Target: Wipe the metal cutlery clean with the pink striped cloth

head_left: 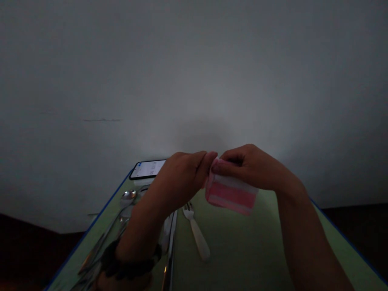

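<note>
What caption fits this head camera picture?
Both hands, left hand and right hand, hold a pink striped cloth above cutlery on a green table.

Dim lighting; pale wall fills the upper frame. Left hand (182, 178) and right hand (248, 165) are raised above a green table (242, 242), both pinching the top edge of a folded pink-and-white striped cloth (232, 196), which hangs at 6 o'clock from the fingertips. On the table: white-handled fork (197, 230) at 7 o'clock of the cloth, tines pointing away; spoon (127, 198) at 9 o'clock; a knife (171, 242) just beside the fork's left. Phone (148, 169), screen lit, lies at the far edge, 10 o'clock. Dark band on left wrist.
</note>
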Available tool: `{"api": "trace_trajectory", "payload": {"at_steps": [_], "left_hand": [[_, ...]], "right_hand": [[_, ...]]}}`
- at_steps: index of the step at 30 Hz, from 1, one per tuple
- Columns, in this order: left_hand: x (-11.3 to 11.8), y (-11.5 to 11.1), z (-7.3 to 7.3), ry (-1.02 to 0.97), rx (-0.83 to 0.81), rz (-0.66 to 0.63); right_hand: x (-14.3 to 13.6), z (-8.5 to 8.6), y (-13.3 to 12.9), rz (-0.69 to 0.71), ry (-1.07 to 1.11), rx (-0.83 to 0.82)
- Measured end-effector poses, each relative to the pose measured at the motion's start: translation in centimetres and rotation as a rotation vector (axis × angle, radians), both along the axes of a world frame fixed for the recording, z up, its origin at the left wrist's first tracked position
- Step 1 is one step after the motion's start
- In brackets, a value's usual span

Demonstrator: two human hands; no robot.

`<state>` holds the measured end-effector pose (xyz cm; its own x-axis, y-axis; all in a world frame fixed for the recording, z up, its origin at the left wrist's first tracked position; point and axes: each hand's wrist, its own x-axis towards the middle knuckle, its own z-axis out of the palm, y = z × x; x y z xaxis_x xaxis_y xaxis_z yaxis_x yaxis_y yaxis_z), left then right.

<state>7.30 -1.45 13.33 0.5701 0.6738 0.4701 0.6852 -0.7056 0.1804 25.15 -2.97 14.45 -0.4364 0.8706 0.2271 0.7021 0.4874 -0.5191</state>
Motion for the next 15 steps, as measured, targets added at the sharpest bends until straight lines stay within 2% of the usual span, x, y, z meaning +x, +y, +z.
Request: {"api": "trace_trajectory", "payload": {"at_steps": [5, 8, 15], "left_hand": [[-0.5, 0.9, -0.5, -0.032, -0.003, 0.033], [-0.8, 1.1, -0.5, -0.07, -0.016, 0.071], [0.2, 0.3, -0.2, -0.006, -0.018, -0.067]], "right_hand": [[0.7, -0.1, 0.1, -0.006, 0.048, -0.053], [1.1, -0.2, 0.0, -0.023, -0.026, -0.1], [0.3, -0.3, 0.1, 0.077, -0.112, -0.05]]}}
